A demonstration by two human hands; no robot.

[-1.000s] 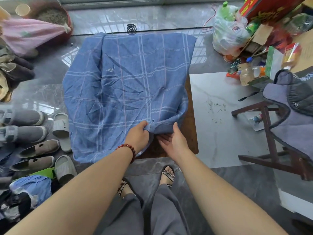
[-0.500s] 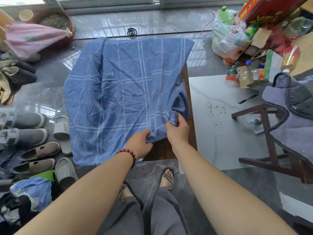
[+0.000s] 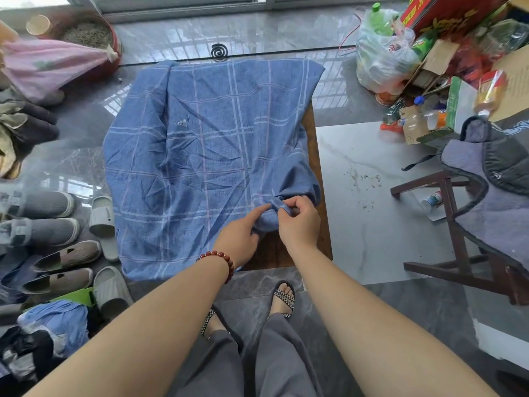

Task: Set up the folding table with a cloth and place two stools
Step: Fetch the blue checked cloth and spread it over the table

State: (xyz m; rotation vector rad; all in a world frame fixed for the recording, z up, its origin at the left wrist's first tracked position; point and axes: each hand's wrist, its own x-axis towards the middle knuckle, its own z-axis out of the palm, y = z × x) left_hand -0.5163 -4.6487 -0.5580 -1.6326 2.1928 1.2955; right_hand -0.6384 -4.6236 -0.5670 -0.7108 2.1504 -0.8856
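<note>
Blue cloth [image 3: 200, 156], seemingly soft and light, bunched near right edge of table [image 3: 323, 224]: hem pinched by right hand [image 3: 299, 222], fold clamped in left hand [image 3: 239, 234].

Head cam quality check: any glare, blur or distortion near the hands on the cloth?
Head view: window glare streaks the glossy grey floor tiles beyond the blue checked cloth; fisheye bows the edges; packaged goods at the right edge are smeared; left hand and right hand, both gripping the cloth, are sharp.

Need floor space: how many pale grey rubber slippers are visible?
2 pale grey rubber slippers: one left of the blue checked cloth, one nearer the person. Others may be hidden.
</note>
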